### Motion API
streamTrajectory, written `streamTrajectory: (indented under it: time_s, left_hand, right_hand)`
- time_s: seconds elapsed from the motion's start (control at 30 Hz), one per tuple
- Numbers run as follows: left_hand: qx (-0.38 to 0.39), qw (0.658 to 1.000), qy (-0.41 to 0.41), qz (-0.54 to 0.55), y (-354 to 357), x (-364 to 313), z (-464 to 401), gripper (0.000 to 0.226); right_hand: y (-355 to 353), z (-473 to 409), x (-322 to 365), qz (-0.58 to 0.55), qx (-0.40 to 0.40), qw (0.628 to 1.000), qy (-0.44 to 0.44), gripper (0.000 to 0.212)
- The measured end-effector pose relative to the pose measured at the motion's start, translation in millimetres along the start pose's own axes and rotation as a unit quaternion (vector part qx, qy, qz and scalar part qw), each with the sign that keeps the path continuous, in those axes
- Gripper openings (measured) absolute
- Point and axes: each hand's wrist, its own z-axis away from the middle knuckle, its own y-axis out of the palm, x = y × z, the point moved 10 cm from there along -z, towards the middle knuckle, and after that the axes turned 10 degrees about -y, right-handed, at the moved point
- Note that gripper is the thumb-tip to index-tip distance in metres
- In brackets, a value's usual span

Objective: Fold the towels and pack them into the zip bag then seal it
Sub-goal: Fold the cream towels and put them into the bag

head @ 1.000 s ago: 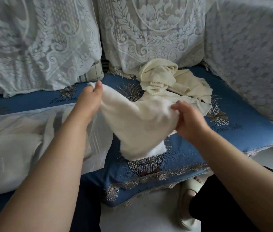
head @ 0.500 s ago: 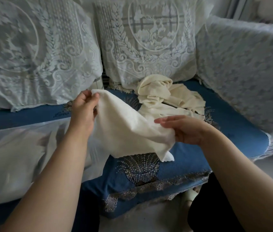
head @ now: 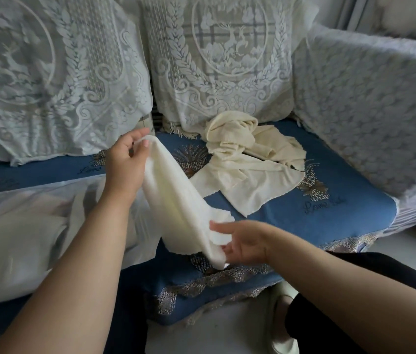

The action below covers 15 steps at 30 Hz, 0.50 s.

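Holding the towel (head: 176, 200) slantwise just right of the bag (head: 23, 238), top corner pinched in raised left hand (head: 125, 162), bottom end in lower right hand (head: 245, 241).

Left grip (head: 125, 162) raised, pinching, right grip (head: 242, 244) lower, pinching (forearms bare)
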Motion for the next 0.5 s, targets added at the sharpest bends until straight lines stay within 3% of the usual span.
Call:
streamTrajectory:
  time_s: [0.17,0.23,0.3,0.37,0.43,0.5]
  left_hand:
    - [0.000,0.999,-0.033,0.036,-10,12,-1,0.021]
    - [-0.008,0.999,-0.042,0.027,-15,15,-3,0.017]
    - [-0.023,0.999,-0.048,0.010,-20,18,-5,0.023]
    - [-0.063,0.997,-0.047,-0.020,-32,19,-6,0.032]
    - [-0.113,0.991,-0.037,-0.057,-47,18,-6,0.031]
    - [-0.144,0.986,-0.017,-0.086,-54,14,-4,0.026]
  right_hand:
    - [-4,-3,-16,0.015,-0.030,0.999,-0.026,0.067]
    - [0,3,-2,0.019,-0.015,0.997,-0.071,0.059]
    - [-4,14,33,0.042,-0.035,0.984,-0.169,0.048]
    - [-16,41,84,0.126,-0.117,0.931,-0.321,0.041]
    - [-25,87,133,0.221,-0.227,0.829,-0.460,0.035]
    - [-32,126,163,0.266,-0.306,0.739,-0.538,0.027]
